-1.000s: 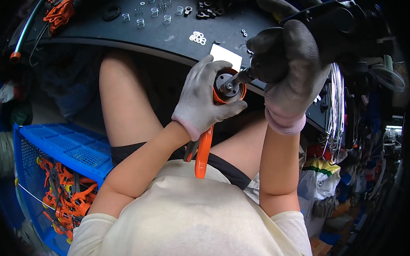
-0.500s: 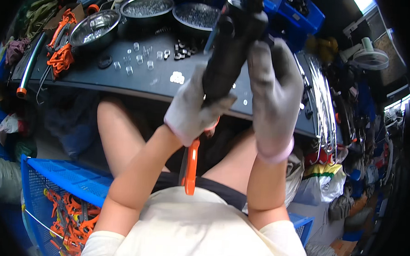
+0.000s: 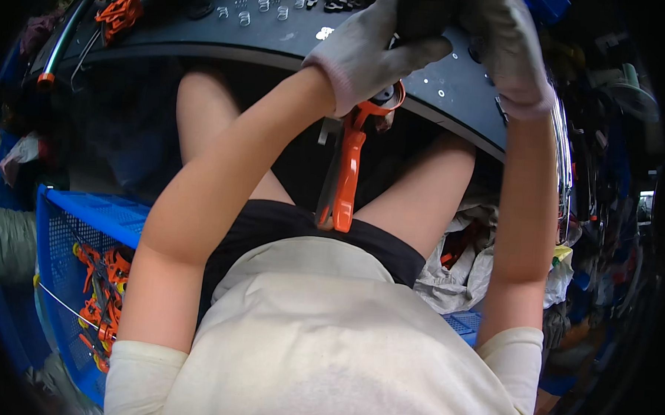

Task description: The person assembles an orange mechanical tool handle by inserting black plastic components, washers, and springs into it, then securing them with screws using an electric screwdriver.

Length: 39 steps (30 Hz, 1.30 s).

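My gloved left hand (image 3: 376,54) is closed round the black grip of a power tool (image 3: 424,11) at the top edge, its thumb lying along the lower end. Most of that tool is cut off by the frame. Close to its right side is my gloved right hand (image 3: 508,52), blurred and with its fingertips partly out of view. Below my left wrist, an orange-handled clamp-like tool (image 3: 347,175) sticks out from the table's front edge, its handle pointing toward me. My left forearm and glove cover part of its head.
Clear springs (image 3: 263,6), small black parts (image 3: 341,0) and white rings (image 3: 325,33) lie on the dark table (image 3: 169,30). Orange tools (image 3: 122,13) rest at its far left. A blue crate (image 3: 88,204) with orange clamps (image 3: 106,294) stands at my left. Metal rods (image 3: 561,158) lie at right.
Both hands and the power tool have moved up and away, partly out of the picture. The view has tilted down, so the metal bowls are gone and the orange-handled tool shows more fully.
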{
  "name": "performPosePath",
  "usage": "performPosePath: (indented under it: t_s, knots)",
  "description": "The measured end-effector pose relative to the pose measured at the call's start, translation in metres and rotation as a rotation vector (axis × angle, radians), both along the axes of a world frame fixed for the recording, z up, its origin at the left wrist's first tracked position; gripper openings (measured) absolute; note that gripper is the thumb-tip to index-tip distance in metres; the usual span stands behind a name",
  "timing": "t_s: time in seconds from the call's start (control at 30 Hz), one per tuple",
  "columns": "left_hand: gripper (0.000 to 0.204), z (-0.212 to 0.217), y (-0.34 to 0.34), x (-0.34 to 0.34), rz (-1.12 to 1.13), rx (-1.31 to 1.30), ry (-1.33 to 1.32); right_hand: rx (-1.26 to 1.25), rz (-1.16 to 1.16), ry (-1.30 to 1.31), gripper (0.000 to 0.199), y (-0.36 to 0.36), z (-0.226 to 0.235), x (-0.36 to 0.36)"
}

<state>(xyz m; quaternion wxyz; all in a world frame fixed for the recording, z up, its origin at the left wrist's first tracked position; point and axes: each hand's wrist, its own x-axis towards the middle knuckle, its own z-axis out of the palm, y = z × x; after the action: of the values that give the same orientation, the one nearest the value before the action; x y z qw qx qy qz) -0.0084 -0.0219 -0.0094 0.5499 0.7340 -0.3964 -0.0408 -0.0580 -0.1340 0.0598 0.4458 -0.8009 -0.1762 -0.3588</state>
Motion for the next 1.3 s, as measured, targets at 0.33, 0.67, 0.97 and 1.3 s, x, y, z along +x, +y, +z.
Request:
performPosePath:
  t_s: [0.33,0.67,0.97,1.3]
  knots:
    - [0.08,-0.073,0.004,-0.017,0.006,-0.074,0.291,0.726,0.171,0.121,0.04,0.014,-0.017,0.0]
    - [0.083,-0.084,0.001,-0.021,0.09,0.004,0.113,0.445,0.086,0.192,0.031,-0.009,-0.029,-0.004]
    - [0.084,-0.084,0.0,-0.018,0.063,-0.057,0.23,0.341,-0.067,-0.01,0.026,-0.012,-0.031,-0.002]
    - [0.077,-0.082,0.0,-0.02,0.082,-0.021,0.173,0.463,0.044,-0.031,0.02,-0.01,-0.021,0.002]
